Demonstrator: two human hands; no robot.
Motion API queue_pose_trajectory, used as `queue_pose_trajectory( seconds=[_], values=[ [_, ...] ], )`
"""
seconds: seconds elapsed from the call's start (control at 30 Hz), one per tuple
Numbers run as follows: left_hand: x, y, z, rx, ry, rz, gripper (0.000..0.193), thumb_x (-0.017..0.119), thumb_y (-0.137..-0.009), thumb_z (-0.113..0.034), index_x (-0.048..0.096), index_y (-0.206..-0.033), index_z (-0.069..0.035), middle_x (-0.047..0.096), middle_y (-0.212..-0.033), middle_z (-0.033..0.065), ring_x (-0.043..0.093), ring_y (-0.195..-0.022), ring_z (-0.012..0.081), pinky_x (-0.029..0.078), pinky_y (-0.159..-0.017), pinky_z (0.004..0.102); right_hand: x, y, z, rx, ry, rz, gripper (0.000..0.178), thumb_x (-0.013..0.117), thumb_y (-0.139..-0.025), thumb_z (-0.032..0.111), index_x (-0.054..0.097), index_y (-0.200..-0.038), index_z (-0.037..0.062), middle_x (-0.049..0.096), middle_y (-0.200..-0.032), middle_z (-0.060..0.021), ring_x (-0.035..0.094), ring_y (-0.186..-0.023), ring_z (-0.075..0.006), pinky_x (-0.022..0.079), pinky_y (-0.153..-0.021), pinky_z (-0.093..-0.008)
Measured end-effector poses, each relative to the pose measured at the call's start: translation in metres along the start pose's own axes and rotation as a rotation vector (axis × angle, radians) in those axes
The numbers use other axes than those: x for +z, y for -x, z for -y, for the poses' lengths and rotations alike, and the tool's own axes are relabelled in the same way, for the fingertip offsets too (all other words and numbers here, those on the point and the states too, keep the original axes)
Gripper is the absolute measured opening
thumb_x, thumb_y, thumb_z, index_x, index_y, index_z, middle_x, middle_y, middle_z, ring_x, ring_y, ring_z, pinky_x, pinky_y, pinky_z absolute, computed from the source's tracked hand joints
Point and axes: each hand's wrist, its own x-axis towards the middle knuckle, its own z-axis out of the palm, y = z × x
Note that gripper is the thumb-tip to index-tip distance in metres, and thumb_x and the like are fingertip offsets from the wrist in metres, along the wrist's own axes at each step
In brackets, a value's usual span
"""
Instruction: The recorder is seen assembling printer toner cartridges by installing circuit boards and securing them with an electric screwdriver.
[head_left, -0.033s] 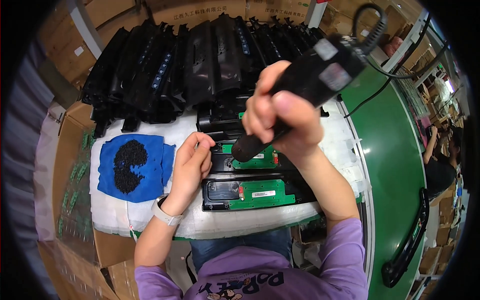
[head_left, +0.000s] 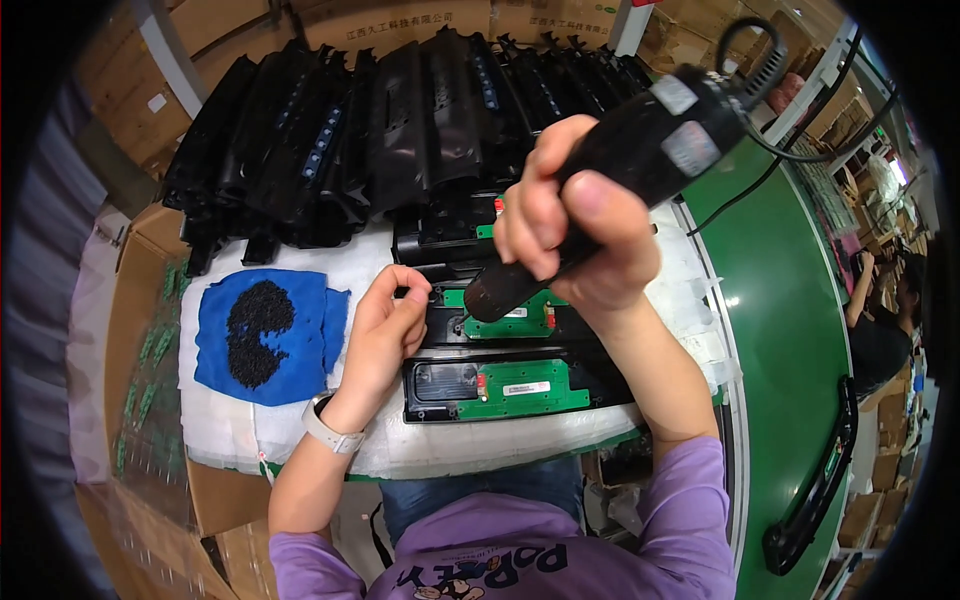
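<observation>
My right hand (head_left: 600,230) is wrapped round a black corded electric screwdriver (head_left: 640,150), held at a slant. Its narrow end points down and left over a green circuit board (head_left: 510,328) in a black plastic housing (head_left: 445,330). My left hand (head_left: 385,325) is closed, thumb and finger pinched together at that housing's left end. Whatever lies in the pinch is too small to make out. Nearer me lies a second black housing (head_left: 440,408) with its own green circuit board (head_left: 535,400). To the left, small black screws (head_left: 255,355) are heaped on a blue cloth (head_left: 215,345).
Many black plastic housings (head_left: 410,150) are stacked along the back of the white-covered table (head_left: 400,440). A cable (head_left: 800,152) runs right from the screwdriver. More green boards (head_left: 150,370) are at the left, by a cardboard box (head_left: 150,245). Another person (head_left: 880,330) is far right.
My right hand and the screwdriver's upper end have shifted slightly right. My left hand stays by the housing's end, its fingers a little rearranged.
</observation>
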Motion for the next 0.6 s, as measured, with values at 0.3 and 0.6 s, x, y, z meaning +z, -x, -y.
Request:
queue_pose_trajectory(
  seconds=[0.3, 0.6],
  values=[
    [0.005, 0.003, 0.0, -0.017, 0.16, 0.127, 0.017, 0.061, -0.087, -0.008, 0.052, -0.099, -0.001, 0.064, -0.077, 0.0089, 0.066, -0.07, 0.0165, 0.051, -0.06, 0.0221, -0.002, -0.003, 0.008, -0.128, -0.05, -0.094, 0.028, 0.048, -0.087, 0.027, 0.049, -0.101, 0.003, 0.047, -0.063, -0.003, 0.045, -0.043, -0.0127, 0.046, -0.052, -0.0328],
    [0.003, 0.004, 0.007, -0.047, 0.162, 0.045, 0.013, 0.061, -0.088, -0.011, 0.061, -0.094, 0.001, 0.066, -0.078, 0.0091, 0.066, -0.068, 0.0172, 0.051, -0.062, 0.0228, 0.001, 0.002, 0.002, -0.137, -0.046, -0.039, 0.028, 0.048, -0.087, 0.027, 0.047, -0.103, 0.0036, 0.048, -0.063, -0.0036, 0.045, -0.044, -0.0134, 0.046, -0.053, -0.0328]
  ],
)
